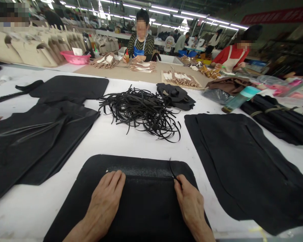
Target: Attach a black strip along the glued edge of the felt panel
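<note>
A black leather-like panel (146, 208) with rounded corners lies on the white table right in front of me. Across its upper part runs a greyish, shiny band (141, 171), with a straight dark edge just below it. My left hand (107, 195) rests at the left end of that edge, fingers together and curled down; what they grip, if anything, is hidden. At the right end, my right hand (189, 198) pinches a thin black strip (172, 169), whose loose tip curls up above the fingers.
A tangled heap of black strips (143, 112) lies beyond the panel, beside folded black pieces (175, 95). Black panels lie at left (35, 134) and right (244, 161). A teal-lidded bottle (239, 99) lies tilted at right. Across the table, people work near a pink basket (75, 57).
</note>
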`<state>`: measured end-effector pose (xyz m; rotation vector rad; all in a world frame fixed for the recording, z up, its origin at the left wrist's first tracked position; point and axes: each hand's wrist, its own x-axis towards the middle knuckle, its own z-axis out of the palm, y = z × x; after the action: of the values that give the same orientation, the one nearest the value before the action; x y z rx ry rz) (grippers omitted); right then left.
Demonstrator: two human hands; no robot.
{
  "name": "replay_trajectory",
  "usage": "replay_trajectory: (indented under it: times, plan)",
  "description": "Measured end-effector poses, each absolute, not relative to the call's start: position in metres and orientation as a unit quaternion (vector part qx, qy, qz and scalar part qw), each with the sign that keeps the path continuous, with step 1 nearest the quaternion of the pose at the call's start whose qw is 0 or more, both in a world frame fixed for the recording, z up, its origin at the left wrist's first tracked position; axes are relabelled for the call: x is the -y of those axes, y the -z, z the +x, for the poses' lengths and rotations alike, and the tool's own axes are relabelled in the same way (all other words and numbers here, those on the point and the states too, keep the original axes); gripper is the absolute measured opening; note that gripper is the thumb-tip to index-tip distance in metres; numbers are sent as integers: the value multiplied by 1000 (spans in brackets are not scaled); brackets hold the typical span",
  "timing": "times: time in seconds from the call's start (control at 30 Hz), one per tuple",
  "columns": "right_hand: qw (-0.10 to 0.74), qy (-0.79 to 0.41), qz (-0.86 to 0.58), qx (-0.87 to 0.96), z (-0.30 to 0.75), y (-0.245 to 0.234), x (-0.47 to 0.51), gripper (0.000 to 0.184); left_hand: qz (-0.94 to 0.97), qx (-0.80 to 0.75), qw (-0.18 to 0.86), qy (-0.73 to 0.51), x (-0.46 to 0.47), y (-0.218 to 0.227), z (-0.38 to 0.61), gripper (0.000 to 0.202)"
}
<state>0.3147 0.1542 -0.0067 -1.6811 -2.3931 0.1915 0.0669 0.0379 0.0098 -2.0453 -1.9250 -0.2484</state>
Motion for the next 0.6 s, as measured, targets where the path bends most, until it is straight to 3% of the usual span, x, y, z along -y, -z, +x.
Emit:
replay_trajectory:
  times: [0.2,0.6]
  plan:
    - [105,-66,-569,813,314,6,-155,26,-768,640,-9,30,-65,-11,105,59]
    - [105,-67,-574,809,314,11,-155,26,-776,630,-28,11,-75,0,113,58]
